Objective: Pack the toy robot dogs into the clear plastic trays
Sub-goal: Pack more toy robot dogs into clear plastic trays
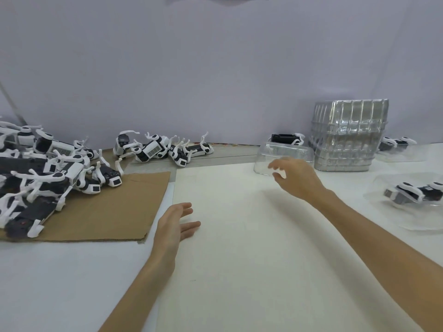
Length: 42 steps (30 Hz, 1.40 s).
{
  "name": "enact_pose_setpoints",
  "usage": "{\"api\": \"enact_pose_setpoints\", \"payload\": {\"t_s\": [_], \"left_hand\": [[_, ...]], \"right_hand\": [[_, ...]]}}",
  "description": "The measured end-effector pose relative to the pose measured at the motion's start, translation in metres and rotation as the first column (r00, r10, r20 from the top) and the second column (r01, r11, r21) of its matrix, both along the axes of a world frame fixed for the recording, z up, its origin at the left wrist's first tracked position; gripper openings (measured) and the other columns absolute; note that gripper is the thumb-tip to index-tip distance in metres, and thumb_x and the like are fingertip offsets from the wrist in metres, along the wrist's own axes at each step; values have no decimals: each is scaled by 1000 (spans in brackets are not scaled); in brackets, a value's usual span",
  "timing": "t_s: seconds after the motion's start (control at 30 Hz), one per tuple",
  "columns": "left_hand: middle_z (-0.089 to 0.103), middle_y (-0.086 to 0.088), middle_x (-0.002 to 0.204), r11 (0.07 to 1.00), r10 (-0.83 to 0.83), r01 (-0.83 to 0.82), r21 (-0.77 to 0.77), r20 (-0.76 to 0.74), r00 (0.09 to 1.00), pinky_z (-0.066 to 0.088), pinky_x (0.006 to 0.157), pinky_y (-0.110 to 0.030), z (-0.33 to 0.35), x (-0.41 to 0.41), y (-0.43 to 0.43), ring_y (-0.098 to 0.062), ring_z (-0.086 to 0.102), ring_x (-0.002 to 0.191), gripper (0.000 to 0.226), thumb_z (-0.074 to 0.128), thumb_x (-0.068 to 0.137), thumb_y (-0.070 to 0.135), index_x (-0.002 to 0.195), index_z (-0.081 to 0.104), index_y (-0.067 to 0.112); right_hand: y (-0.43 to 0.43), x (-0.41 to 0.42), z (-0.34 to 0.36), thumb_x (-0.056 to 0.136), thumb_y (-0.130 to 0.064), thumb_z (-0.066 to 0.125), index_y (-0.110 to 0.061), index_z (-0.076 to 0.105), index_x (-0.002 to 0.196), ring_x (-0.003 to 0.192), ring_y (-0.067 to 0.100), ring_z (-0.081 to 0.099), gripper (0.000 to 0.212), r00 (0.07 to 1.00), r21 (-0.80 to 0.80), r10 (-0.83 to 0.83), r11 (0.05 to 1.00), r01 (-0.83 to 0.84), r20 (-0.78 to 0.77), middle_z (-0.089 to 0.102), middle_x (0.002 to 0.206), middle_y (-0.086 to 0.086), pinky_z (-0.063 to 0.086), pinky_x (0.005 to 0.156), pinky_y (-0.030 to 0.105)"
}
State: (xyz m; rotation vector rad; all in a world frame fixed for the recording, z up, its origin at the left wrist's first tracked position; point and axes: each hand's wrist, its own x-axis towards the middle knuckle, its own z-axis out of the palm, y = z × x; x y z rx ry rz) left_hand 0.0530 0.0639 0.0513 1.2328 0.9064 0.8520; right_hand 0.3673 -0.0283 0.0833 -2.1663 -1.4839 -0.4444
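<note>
Both forearms enter from the near edge, bare. Left hand (176, 221) lies low over the white sheet (239, 255) that covers the middle of the table (60, 283). Its fingers are straight and relaxed, thumb apart, and it holds nothing.

Just left of that hand: a brown cardboard sheet (107, 212), flat on the table. On its left part sits a large pile of toy robot dogs (40, 180), black and white, legs tangled and pointing all ways.

Right side, mid-depth: one packed dog (414, 191) lies on its side in a shallow clear tray (419, 226).

Right hand (296, 176) reaches further out, fingers spread and loosely curled, thumb below them, at the near rim of a single empty tray (287, 153) that stands on the far edge of the white sheet. The hand is motion-blurred and overlaps the clear plastic, so I cannot tell whether it grips the rim or only hovers at it.

Further back, along the foot of the wall (191, 68): a smaller group of dogs (160, 149), lying on their sides and backs, well apart from the big pile. Directly behind the empty tray, another dog (285, 138); whether it sits in a tray of its own cannot be told. Just right of it, a tall stack of clear trays (347, 135), nested and leaning slightly. Beyond the stack, a far dog (395, 142) rests on clear plastic.
</note>
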Motion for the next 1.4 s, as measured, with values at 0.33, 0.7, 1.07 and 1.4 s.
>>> {"api": "enact_pose_setpoints", "payload": {"t_s": [0.33, 0.7, 1.07, 1.4], "left_hand": [[68, -3, 112, 999, -40, 41, 6, -17, 999, 53, 73, -28, -3, 1, 4, -22, 74, 84, 28, 39, 106, 19, 104, 67, 17], [75, -1, 102, 954, -283, 282, 105, -7, 959, 56, 76, -26, 7, -2, -7, -20, 74, 90, 20, 60, 97, 30, 109, 69, 15], [73, -5, 87, 909, -385, 344, 237, 159, 909, 54, 66, -26, 15, -3, -12, -16, 65, 73, 35, 72, 76, 48, 99, 80, 22], [72, -11, 118, 886, -454, 418, 200, 189, 871, 58, 82, -32, 17, -3, -14, -32, 70, 107, 36, 52, 95, 32, 119, 71, 12]], "right_hand": [[46, 50, 1, 91, -19, 60, -20, 60, 124, 119, 28, 56, 33, 921, -271, -387, 882, 386, 51, 61, 127, 4, 38, 98, 40], [19, -98, 24, 88, -16, 72, -19, 71, 99, 72, 9, 57, 11, 755, 416, 335, 905, -90, -564, 66, 84, -11, 45, 66, 16], [-12, -175, -11, 92, -13, 69, -24, 67, 106, 79, 17, 70, 18, 476, 558, 546, 819, -132, -690, 68, 90, -8, 59, 69, 34], [-13, -170, -10, 92, -14, 69, -22, 69, 106, 81, 19, 69, 16, 429, 567, 557, 815, -118, -712, 69, 92, -4, 57, 65, 29]]}}
